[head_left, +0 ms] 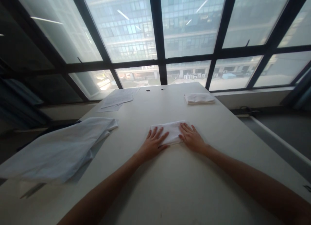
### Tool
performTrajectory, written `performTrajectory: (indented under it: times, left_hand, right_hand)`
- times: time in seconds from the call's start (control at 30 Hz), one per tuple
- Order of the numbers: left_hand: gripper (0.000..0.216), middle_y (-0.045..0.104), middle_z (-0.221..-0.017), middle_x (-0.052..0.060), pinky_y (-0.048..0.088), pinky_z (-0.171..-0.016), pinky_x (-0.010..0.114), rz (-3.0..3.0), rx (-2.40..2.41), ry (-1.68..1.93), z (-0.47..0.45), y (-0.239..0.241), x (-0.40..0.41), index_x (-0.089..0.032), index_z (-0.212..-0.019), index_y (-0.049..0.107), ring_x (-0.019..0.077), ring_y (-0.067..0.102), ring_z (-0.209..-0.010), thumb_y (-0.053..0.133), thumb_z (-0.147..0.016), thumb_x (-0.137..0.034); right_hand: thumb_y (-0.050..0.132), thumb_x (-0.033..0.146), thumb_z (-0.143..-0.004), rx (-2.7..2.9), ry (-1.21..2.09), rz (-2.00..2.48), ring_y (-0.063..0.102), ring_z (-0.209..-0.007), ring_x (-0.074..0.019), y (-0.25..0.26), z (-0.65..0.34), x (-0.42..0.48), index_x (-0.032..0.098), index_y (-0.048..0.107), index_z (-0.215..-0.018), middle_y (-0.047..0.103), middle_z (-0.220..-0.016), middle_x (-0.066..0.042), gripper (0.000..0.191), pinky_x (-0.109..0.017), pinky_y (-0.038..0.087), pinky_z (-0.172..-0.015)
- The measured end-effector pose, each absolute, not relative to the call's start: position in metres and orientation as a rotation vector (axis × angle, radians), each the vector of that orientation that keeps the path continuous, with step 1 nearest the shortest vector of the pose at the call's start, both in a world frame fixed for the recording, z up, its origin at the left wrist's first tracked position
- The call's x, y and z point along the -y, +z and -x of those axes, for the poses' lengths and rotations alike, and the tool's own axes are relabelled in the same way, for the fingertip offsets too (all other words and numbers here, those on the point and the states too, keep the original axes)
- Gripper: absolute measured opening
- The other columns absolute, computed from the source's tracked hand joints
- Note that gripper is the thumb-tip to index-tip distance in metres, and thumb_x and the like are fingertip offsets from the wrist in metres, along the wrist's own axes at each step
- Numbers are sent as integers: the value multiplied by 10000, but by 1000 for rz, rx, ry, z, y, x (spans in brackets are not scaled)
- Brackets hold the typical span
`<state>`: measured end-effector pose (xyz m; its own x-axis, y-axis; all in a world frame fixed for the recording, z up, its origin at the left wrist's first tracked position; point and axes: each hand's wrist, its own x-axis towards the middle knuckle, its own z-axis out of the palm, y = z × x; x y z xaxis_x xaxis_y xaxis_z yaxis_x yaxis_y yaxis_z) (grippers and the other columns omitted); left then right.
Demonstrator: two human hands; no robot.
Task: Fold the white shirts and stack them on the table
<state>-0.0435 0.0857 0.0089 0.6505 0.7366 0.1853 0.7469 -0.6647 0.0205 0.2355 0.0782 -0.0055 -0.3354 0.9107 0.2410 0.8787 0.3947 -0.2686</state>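
Head view: my left hand [153, 142] and right hand [191, 138] lie flat, fingers spread, gripping nothing, on the folded white cloth [170, 131] mid-table [170, 186]; looks soft, light, limp; best pinched at corners.

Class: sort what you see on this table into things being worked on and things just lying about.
In hand: left hand, right hand, folded white cloth.
Lying about: second folded cloth, large white fabric, papers, table.
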Motion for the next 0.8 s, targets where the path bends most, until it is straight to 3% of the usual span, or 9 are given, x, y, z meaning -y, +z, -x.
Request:
performTrajectory:
  times: [0.2, 0.33, 0.47, 0.6, 0.8]
  left_hand:
    - [489, 284, -1676, 72, 154, -1210, 667, 2831, 1222, -275, 35, 9, -84, -407, -1542, 428, 377, 178, -1553, 467, -1055, -382]
    - [576, 280, -1679, 57, 119, -1208, 684, 2850, 1162, -235, 32, 11, -80, -439, -1532, 432, 366, 185, -1553, 442, -1028, -161]
    - [731, 250, -1686, 57, 158, -1237, 599, 2901, 1060, -171, 32, 14, -78, -413, -1543, 424, 313, 181, -1560, 425, -934, -8]
    - [741, 267, -1678, 33, 183, -1250, 539, 2950, 950, -221, 35, 13, -80, -370, -1559, 403, 253, 168, -1567, 421, -915, -4]
    - [537, 438, -1593, 36, 246, -1247, 483, 3107, 826, -463, 37, 16, -83, -316, -1505, 498, 209, 356, -1503, 459, -997, -147]
  right_hand:
    - [279, 386, -1063, 1948, 126, 1825, 372, -1474, -313, -15, -252, -92, 46, 448, -1515, 435, -1567, -233, 590, -498, 261, -1211]
    - [290, 352, -1049, 1869, 156, 1781, 491, -1381, -277, -14, -260, -94, 44, 529, -1446, 562, -1455, -227, 556, -425, 324, -1191]
    - [345, 304, -1034, 2010, 34, 1575, 325, -1504, -264, -1, -253, -81, 68, 482, -1501, 436, -1580, -187, 540, -447, 244, -1239]
    - [350, 255, -1041, 2370, -24, 1266, 184, -1561, -223, 11, -232, -57, 152, 423, -1555, 314, -1660, -100, 529, -475, 164, -1265]
    - [346, 379, -1071, 2550, 30, 1273, 290, -1529, -236, 11, -217, -49, 172, 396, -1575, 366, -1629, -107, 547, -490, 208, -1252]
